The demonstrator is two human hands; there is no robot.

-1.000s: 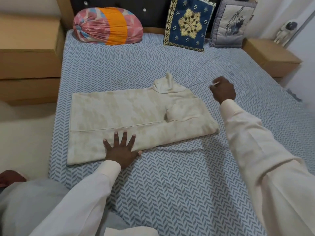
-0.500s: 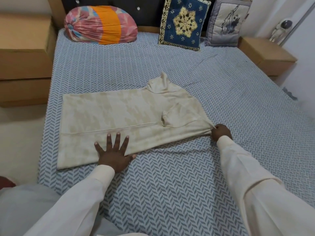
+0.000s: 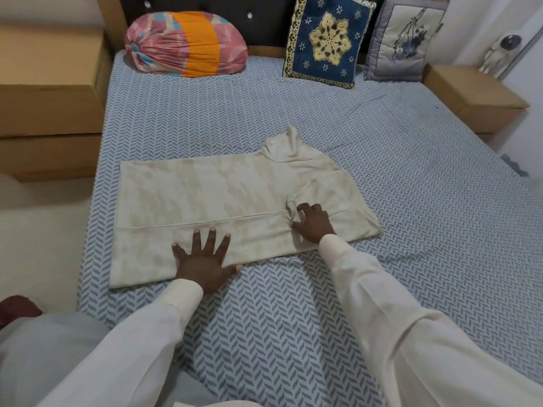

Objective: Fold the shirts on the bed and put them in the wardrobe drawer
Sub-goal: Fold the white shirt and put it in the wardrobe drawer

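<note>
Sleeves: two, mine, cream, smooth woven cloth, loose at the cuffs.
Left hand (image 3: 205,259): flat, palm down, fingers splayed wide, pressing on the near hem edge of the shirt; heel of the palm and the thumb tip lie on the bedsheet.
Right hand (image 3: 313,223): fingers curled, pinching a small bunched fold of shirt fabric where the tucked sleeve meets the long seam.
Shirt (image 3: 211,198): one, cream with faint tan mottling, soft knit look, lying flat in the middle of the bed, partly folded into a long rectangle; one straight seam line runs lengthwise; the collar end sticks up in a small peak on the far side.
Bedsheet (image 3: 264,333): one, pale blue with grey-blue herringbone print, a few shallow wrinkles near me.
Cushions at the headboard: three. One rounded bolster pillow (image 3: 185,44), gathered pink patterned cloth with an orange band; one square navy cushion (image 3: 327,39) with a gold embroidered star; one square grey cushion (image 3: 407,39) with a dark floral sprig.
Bedside units: two, tan boxy wood-look, one on each side (image 3: 50,92) (image 3: 476,95).
Figurine (image 3: 499,51): one, white, on the right unit; details too small to tell.
</note>
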